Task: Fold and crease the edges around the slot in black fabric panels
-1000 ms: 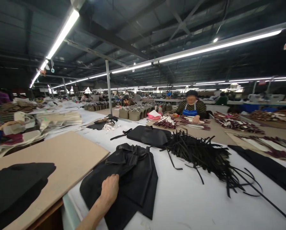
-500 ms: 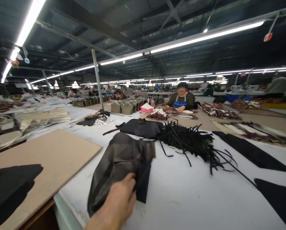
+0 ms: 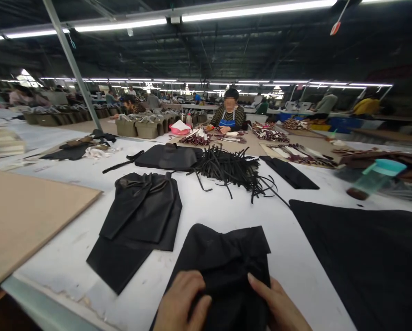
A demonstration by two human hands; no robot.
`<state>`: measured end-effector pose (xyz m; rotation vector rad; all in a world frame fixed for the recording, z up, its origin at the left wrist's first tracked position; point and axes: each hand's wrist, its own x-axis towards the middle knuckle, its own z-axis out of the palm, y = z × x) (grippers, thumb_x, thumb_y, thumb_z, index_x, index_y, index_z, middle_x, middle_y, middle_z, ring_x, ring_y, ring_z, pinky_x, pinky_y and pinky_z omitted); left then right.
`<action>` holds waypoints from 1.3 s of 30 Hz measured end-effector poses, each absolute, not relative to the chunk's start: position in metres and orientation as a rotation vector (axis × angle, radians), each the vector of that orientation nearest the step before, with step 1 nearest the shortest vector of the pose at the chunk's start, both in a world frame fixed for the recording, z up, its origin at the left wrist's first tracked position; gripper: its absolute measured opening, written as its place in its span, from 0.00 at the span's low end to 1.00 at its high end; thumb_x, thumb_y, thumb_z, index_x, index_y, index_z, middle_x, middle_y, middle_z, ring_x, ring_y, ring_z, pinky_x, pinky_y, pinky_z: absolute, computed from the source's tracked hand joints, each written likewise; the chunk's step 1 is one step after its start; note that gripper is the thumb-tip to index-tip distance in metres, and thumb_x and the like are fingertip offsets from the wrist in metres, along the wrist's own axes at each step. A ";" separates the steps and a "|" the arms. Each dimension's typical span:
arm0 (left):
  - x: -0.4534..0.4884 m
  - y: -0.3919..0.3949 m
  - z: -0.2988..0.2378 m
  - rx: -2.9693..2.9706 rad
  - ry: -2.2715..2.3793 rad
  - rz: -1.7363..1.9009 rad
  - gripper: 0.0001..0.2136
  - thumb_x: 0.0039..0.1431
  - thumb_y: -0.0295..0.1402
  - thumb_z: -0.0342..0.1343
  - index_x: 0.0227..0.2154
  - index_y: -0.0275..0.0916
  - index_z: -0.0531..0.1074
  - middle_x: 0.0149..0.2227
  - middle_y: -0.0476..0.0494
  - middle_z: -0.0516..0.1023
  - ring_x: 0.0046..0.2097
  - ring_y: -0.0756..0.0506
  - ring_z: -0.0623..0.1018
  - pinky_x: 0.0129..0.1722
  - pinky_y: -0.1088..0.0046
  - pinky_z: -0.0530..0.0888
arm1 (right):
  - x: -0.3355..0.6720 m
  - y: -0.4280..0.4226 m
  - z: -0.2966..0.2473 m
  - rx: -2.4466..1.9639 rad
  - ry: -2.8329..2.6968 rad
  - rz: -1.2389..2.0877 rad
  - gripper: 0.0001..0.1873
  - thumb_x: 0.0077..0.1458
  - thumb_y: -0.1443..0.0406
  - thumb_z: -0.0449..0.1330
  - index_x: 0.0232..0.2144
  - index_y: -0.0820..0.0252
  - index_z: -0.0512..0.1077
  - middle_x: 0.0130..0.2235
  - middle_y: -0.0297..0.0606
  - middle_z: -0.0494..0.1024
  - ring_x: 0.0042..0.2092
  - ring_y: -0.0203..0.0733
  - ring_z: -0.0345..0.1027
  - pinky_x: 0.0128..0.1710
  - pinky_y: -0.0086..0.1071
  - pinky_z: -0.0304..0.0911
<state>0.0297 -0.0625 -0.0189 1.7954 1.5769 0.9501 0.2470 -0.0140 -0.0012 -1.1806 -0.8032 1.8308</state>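
Observation:
A black fabric piece (image 3: 226, 248) lies in front of me near the bottom of the view, its upper part rumpled and its right edge lifted a little. My left hand (image 3: 183, 299) rests on its left side, fingers bent down against the cloth and thumb near them. On the right, my right hand (image 3: 282, 303) grips the edge, thumb on top and the other fingers mostly hidden behind it. Beyond my left hand lies a small stack of black fabric pieces (image 3: 140, 211), overlapping, with gathered tops.
Black strips (image 3: 231, 168) lie heaped beside a flat black piece (image 3: 168, 157). A large black sheet (image 3: 364, 257) spreads at right, with a teal-lidded bottle (image 3: 374, 179) behind. A tan board (image 3: 30, 220) covers the left corner. A person (image 3: 228, 112) works across the table.
The dark piece one hand was moving now lies on the stack at left, let go. The view has turned right and down, and both hands are on another black piece.

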 end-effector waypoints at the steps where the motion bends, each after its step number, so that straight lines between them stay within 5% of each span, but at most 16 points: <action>1: 0.017 -0.057 -0.015 1.651 1.683 1.065 0.12 0.56 0.41 0.49 0.40 0.44 0.70 0.47 0.40 0.73 0.53 0.40 0.68 0.54 0.62 0.64 | 0.252 -0.014 0.004 -1.177 -0.783 1.839 0.24 0.41 0.52 0.67 0.38 0.63 0.76 0.38 0.45 0.79 0.46 0.56 0.69 0.50 0.46 0.59; 5: -0.009 -0.030 -0.012 1.062 1.575 1.191 0.31 0.49 0.44 0.54 0.54 0.36 0.57 0.58 0.33 0.62 0.60 0.40 0.62 0.58 0.61 0.60 | 0.267 -0.009 0.020 -1.105 -0.768 1.900 0.24 0.41 0.56 0.68 0.41 0.62 0.75 0.43 0.45 0.77 0.49 0.54 0.67 0.54 0.44 0.55; 8: -0.001 -0.018 -0.002 0.785 1.201 1.150 0.38 0.44 0.43 0.61 0.56 0.34 0.54 0.56 0.31 0.66 0.56 0.38 0.67 0.56 0.62 0.64 | 0.273 0.000 0.024 -1.030 -0.801 1.953 0.24 0.41 0.58 0.68 0.40 0.63 0.75 0.44 0.46 0.77 0.50 0.53 0.67 0.55 0.44 0.54; 14: 0.033 -0.017 0.026 0.420 0.897 1.034 0.21 0.42 0.30 0.63 0.42 0.31 0.70 0.36 0.36 0.80 0.41 0.37 0.78 0.46 0.59 0.72 | 0.287 0.020 0.021 -1.161 -1.079 1.858 0.21 0.42 0.56 0.65 0.36 0.64 0.74 0.39 0.46 0.78 0.44 0.52 0.69 0.50 0.43 0.58; 20: 0.052 -0.018 0.023 0.343 0.966 1.136 0.15 0.48 0.38 0.62 0.38 0.35 0.71 0.36 0.39 0.80 0.40 0.40 0.79 0.43 0.65 0.74 | 0.269 0.001 0.027 -1.781 -1.458 0.819 0.26 0.47 0.51 0.57 0.46 0.58 0.65 0.45 0.44 0.71 0.40 0.49 0.67 0.42 0.40 0.61; 26: 0.077 -0.027 0.042 0.435 1.055 1.124 0.19 0.49 0.43 0.61 0.41 0.37 0.72 0.35 0.41 0.80 0.40 0.40 0.78 0.40 0.65 0.75 | 0.220 -0.027 0.053 -1.727 -1.611 1.095 0.32 0.44 0.54 0.62 0.51 0.57 0.63 0.46 0.41 0.72 0.41 0.46 0.67 0.39 0.33 0.61; 32: 0.082 -0.034 0.062 0.693 1.137 1.137 0.20 0.43 0.47 0.63 0.32 0.34 0.75 0.27 0.45 0.78 0.33 0.41 0.78 0.32 0.70 0.74 | 0.227 -0.025 0.062 -1.836 -1.821 0.896 0.11 0.56 0.61 0.49 0.36 0.55 0.71 0.37 0.39 0.76 0.41 0.46 0.68 0.37 0.33 0.56; 39: 0.076 -0.030 0.053 0.936 1.253 1.077 0.18 0.46 0.49 0.60 0.18 0.37 0.70 0.18 0.50 0.72 0.23 0.47 0.71 0.21 0.76 0.68 | 0.241 -0.007 0.063 -1.773 -2.045 0.721 0.16 0.57 0.60 0.50 0.19 0.58 0.64 0.24 0.32 0.70 0.28 0.37 0.62 0.28 0.30 0.49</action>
